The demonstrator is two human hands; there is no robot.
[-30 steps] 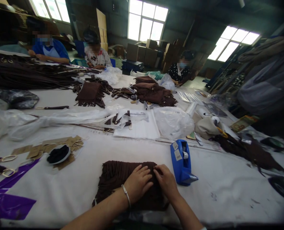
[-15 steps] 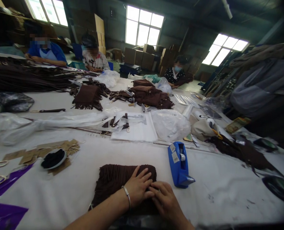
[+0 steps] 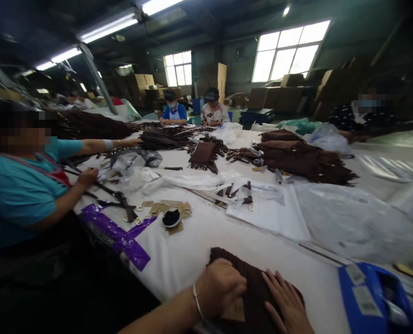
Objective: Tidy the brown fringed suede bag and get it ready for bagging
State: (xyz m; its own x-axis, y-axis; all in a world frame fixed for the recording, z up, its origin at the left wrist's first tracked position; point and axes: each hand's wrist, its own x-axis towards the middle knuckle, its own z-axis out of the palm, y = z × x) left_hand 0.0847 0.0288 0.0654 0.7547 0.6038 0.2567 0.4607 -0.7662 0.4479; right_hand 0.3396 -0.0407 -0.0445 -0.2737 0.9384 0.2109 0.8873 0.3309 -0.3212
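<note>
A dark brown fringed bag point(image 3: 253, 283) lies on the white table in front of me. My left hand point(image 3: 222, 285), with a silver bangle at the wrist, is closed over its left part, the fingers curled and slightly blurred. What those fingers hold, if anything, is hidden. Just below them a kraft paper tag point(image 3: 236, 310) rests against the brown fabric. My right hand point(image 3: 286, 301) lies flat on the bag's right side, fingers stretched out.
A blue tape dispenser point(image 3: 363, 297) stands at the right. Left of the bag are a small bowl of black cords point(image 3: 171, 218), kraft tags and purple plastic point(image 3: 130, 241). A co-worker in a turquoise shirt point(image 3: 22, 185) reaches across at the left. Brown bags point(image 3: 300, 160) lie farther back.
The view has swung left, bringing the turquoise-shirted co-worker into sight. My left hand has gone from spread to curled. The right hand now lies flat, and a kraft tag shows on the bag.
</note>
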